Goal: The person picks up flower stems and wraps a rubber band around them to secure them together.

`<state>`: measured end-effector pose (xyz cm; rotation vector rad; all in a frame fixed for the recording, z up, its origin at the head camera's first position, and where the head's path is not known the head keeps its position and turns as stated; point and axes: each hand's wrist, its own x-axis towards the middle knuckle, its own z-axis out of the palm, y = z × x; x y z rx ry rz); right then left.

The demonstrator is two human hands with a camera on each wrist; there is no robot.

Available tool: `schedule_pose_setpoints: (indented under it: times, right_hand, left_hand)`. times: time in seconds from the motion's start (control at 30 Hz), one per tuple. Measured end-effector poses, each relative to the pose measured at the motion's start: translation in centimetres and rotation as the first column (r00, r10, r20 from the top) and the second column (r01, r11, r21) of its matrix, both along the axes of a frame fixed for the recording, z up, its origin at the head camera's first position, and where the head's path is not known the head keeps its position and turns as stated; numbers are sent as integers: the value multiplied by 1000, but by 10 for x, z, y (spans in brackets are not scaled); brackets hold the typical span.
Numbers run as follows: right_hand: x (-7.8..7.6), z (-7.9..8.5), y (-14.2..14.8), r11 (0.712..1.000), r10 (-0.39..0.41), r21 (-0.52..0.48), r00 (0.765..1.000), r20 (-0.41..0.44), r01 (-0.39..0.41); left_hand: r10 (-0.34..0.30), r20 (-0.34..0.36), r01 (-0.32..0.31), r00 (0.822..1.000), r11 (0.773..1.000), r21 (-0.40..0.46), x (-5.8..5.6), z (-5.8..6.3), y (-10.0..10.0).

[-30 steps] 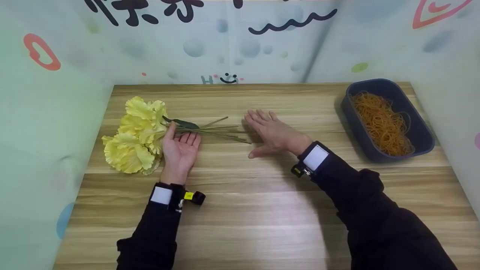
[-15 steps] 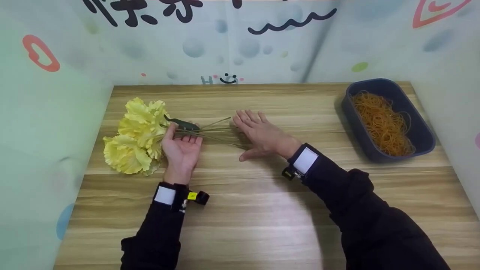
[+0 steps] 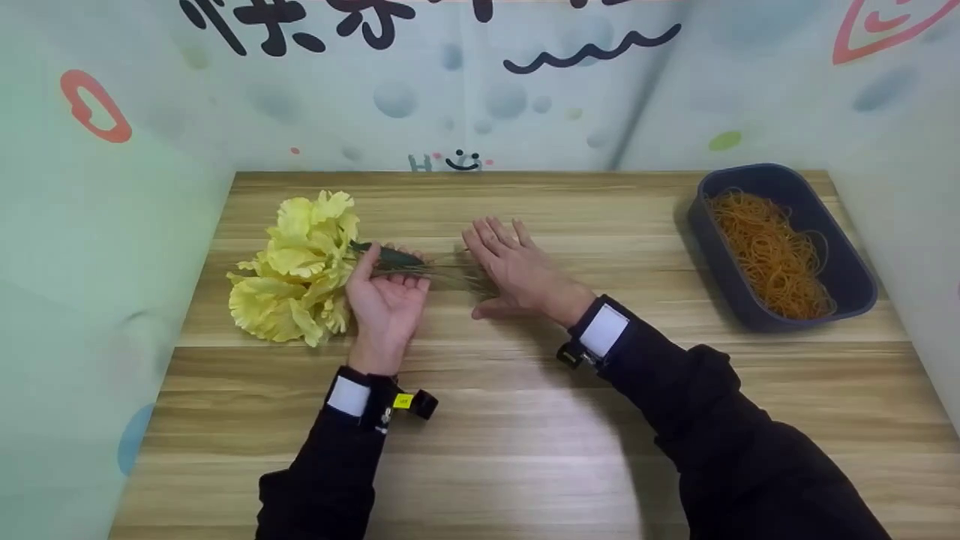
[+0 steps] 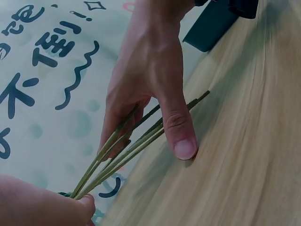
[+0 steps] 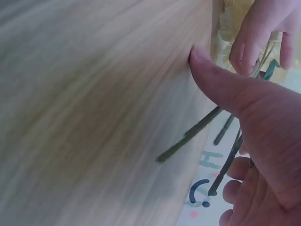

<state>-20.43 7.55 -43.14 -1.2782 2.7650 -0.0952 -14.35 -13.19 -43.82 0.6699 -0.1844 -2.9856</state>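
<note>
A bunch of yellow artificial flowers [image 3: 300, 270] lies sideways at the left of the table, blooms pointing left. My left hand [image 3: 386, 311], palm up, grips the bunch just below the blooms, thumb and fingers around the stems beside a dark green leaf [image 3: 399, 258]. The thin green stems [image 4: 127, 160] run on to the right. My right hand [image 3: 523, 271] is at their free ends, palm down with fingers straight. In the left wrist view the stems pass between its thumb and fingers; several cut ends [image 5: 188, 136] stick out past it in the right wrist view.
A dark blue plastic box [image 3: 709, 247] at the back right holds a heap of tan rubber bands [image 3: 772, 255]. The wooden table [image 3: 510, 450] meets a printed white backdrop [image 3: 525, 127] at the back and sides.
My left hand has moved right, carrying the flowers with it. My right hand has moved left over the stem ends, its fingers still straight.
</note>
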Motion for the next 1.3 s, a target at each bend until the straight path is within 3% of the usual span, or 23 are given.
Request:
schedule_pose_setpoints:
  times: [0.23,0.5,0.7,0.93,1.2,1.3]
  right_hand:
    - [1,2,0,1000,8,2,1000,24,-8]
    - [9,9,-4,1000,-8,27,999,36,7]
    - [15,15,-9,998,-37,-48,998,47,39]
    - [20,16,-9,988,-52,-144,998,21,54]
    - [26,20,-1,962,-46,-268,999,15,49]
    - [29,23,3,961,-43,-275,998,-35,31]
  left_hand:
    - [-5,-19,4,1000,999,-53,-2,1,8]
    - [10,-54,-11,998,1000,-27,-3,8,15]
    - [-8,-152,5,988,1000,-19,-3,13,22]
    - [19,-313,-26,950,1000,-18,-3,15,28]
    - [12,-346,-12,938,1000,1,-4,22,30]
    - [21,-340,-22,940,1000,1,-6,27,28]
